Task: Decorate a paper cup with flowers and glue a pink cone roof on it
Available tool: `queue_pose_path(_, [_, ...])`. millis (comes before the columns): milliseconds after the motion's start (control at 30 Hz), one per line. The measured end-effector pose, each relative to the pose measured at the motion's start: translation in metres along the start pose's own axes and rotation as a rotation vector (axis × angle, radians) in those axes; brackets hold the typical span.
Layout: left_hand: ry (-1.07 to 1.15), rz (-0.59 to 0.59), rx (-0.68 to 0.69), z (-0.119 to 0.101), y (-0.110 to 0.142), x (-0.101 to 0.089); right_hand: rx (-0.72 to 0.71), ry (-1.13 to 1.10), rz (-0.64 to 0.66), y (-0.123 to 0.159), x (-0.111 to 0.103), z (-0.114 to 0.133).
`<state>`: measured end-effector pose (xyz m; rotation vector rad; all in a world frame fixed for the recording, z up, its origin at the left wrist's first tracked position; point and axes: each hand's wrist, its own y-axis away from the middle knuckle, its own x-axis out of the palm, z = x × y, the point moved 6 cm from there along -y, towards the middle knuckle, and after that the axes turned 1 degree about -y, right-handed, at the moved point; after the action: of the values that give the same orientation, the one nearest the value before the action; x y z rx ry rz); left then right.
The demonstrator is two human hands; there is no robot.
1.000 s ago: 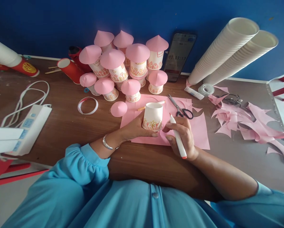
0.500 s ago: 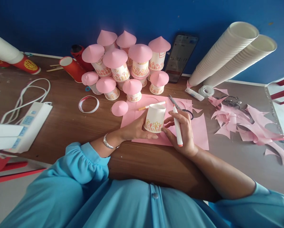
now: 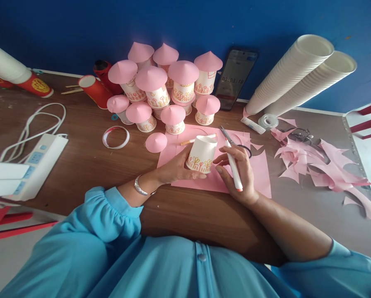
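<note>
Left grip (image 3: 181,167) clasps the flower-patterned white cup (image 3: 202,150) over the pink sheet (image 3: 260,176) on the counter (image 3: 179,213), while the right grip (image 3: 244,170) pinches a white marker (image 3: 233,165) just beside it, near the scissors (image 3: 226,135)

We see white cup (image 3: 203,148), red-and-yellow flower pattern; white marker (image 3: 234,169), orange-red end; pink sheet (image 3: 260,178); blue wall (image 3: 95,33).
</note>
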<state>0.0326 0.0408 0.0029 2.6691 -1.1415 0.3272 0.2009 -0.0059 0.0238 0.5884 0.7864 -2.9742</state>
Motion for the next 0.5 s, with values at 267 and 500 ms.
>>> queue_pose_path(267, [0.031,0.019,0.008,-0.0049,-0.0011,0.0012,0.075,-0.144,-0.033,0.0009,-0.0033,-0.0107])
queue_pose_path(500, [0.010,-0.051,0.016,0.0012,0.0008,-0.0058,0.044,-0.099,-0.073,-0.0015,-0.0088,-0.0102])
